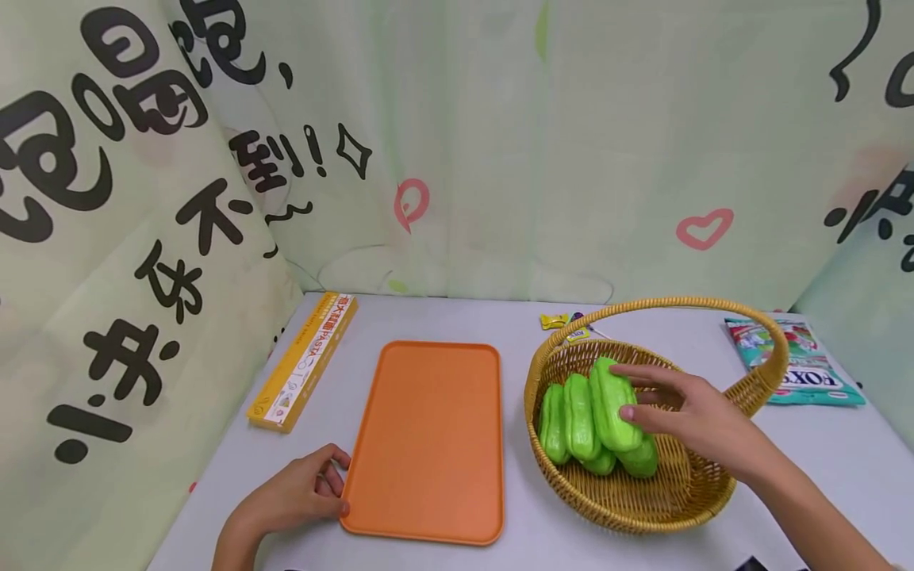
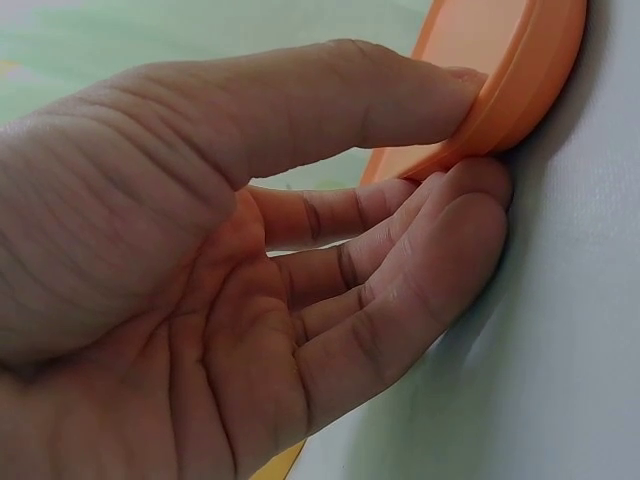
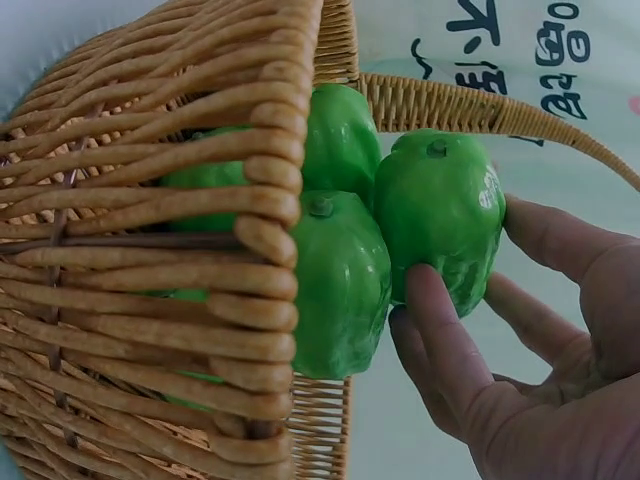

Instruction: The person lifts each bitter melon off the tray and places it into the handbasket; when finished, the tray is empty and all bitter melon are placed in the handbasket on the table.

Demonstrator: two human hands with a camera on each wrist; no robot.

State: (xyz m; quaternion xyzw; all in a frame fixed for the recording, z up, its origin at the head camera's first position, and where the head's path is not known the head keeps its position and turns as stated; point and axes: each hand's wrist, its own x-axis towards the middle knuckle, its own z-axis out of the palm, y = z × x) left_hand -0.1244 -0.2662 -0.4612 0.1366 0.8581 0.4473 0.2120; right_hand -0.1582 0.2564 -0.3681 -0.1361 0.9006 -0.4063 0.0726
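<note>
While the right hand [image 1: 696,420] is stretched into the round woven wicker basket with an arched handle [image 1: 635,507], the topmost glossy green ridged gourd [image 1: 614,403] is held between its thumb and fingers. In the right wrist view the fingers [image 3: 440,330] are seen curled round the end of that gourd [image 3: 440,215], with the thumb laid against its far side. This gourd is piled on top of several other green gourds [image 1: 567,420] of the same kind, all lying inside the basket, which is set on the pale grey tabletop [image 1: 535,547] to the right of the flat orange rectangular plastic tray [image 1: 428,436].

The near left corner of the tray is pinched by the left hand [image 1: 300,496]; in the left wrist view the thumb is pressed on the tray's rim [image 2: 520,60] and the fingers [image 2: 440,250] are tucked beneath it against the table.

A long yellow cardboard box [image 1: 303,361] is placed to the left of the tray. Behind the basket a small yellow wrapped sweet [image 1: 553,320] is seen, and a green and white printed sweets bag [image 1: 793,361] is lying to the right of the basket handle.
</note>
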